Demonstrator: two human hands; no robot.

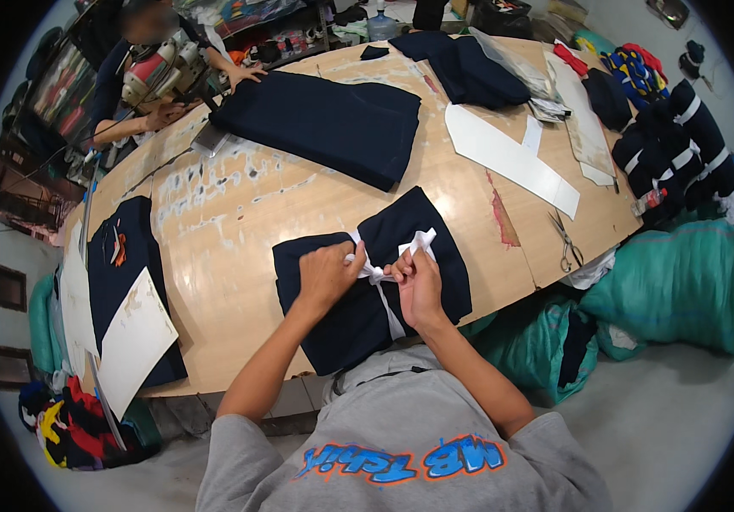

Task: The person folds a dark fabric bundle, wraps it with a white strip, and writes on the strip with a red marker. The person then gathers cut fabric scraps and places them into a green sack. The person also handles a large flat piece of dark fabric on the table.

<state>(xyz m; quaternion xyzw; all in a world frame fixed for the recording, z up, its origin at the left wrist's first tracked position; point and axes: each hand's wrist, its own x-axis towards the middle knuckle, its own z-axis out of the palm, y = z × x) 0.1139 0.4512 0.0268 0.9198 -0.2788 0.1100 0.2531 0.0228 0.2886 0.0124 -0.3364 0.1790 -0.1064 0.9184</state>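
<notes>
A folded bundle of dark navy fabric (341,328) lies at the table's near edge. Round its middle runs a white cloth strip (391,314), knotted or looped on top. My left hand (326,275) is closed on one end of this strip, left of the knot. Just right of the knot, my right hand (418,288) pinches the other end, and a loose white tail sticks up above its fingers. Both hands rest close over the bundle. Beyond it a large stack of navy fabric (320,124) lies flat.
Scissors (565,243) and a white pattern board (512,162) lie to the right. Another board (138,333) covers navy fabric at left. A co-worker's hand (246,75) touches the far stack beside a cutting machine (158,72). Green sacks (670,286) stand at right.
</notes>
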